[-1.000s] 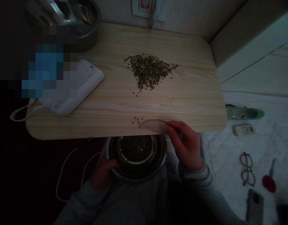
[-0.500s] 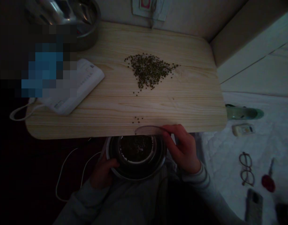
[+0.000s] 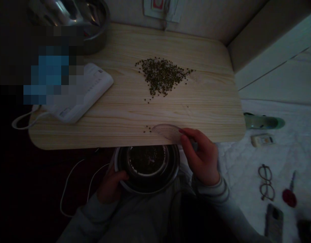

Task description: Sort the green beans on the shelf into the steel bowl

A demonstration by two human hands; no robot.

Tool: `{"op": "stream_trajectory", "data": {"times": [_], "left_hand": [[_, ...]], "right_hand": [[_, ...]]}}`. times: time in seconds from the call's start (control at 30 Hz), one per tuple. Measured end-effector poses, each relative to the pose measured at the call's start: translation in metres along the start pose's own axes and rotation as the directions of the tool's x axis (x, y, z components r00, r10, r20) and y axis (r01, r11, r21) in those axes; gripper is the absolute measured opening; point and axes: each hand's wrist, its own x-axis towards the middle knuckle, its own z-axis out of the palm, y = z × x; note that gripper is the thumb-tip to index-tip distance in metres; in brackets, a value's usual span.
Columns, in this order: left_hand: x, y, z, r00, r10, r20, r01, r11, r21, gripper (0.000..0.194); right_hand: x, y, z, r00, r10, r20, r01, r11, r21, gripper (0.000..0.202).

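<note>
Below the front edge of the wooden tabletop (image 3: pixel 115 111), my left hand (image 3: pixel 112 185) grips the rim of a round metal bowl (image 3: pixel 145 184) with dark contents. My right hand (image 3: pixel 202 155) pinches a thin, clear, round plastic lid (image 3: pixel 168 131) by its right side. The lid is tilted over the front edge, its left end close to a few loose small dark beans (image 3: pixel 147 129). Farther back lies a spread pile of small dark green beans (image 3: pixel 162 76).
A white power strip-like box (image 3: pixel 92 91) with a cord lies at the left, before a large metal basin (image 3: pixel 96 42). On the white quilt (image 3: pixel 236 175) at the right are glasses (image 3: pixel 266 182), a phone (image 3: pixel 274 222), a red round-ended object (image 3: pixel 289 197) and a green item (image 3: pixel 265 121).
My right hand and the clear lid have shifted right and slightly back over the table edge. Fewer loose beans show near the edge. My left hand and the bowl stay put.
</note>
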Motion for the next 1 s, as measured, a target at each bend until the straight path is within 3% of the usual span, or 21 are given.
{"op": "stream_trajectory", "data": {"times": [0.3,0.6,1.0], "left_hand": [[0.0,0.001,0.001,1.0,-0.007,0.011,0.007,1.0,0.001,0.063],[-0.001,0.002,0.002,0.999,-0.04,-0.023,0.04,0.999,-0.007,0.064],[0.0,0.001,0.0,1.0,-0.019,0.004,0.019,1.0,0.007,0.064]], "right_hand": [[0.0,-0.006,0.001,0.997,-0.027,0.079,0.027,1.0,0.0,0.019],[-0.007,-0.005,0.0,1.0,-0.013,-0.026,0.013,1.0,-0.016,0.02],[-0.02,-0.007,0.01,0.999,-0.013,0.034,0.014,0.999,-0.03,0.017]]}}
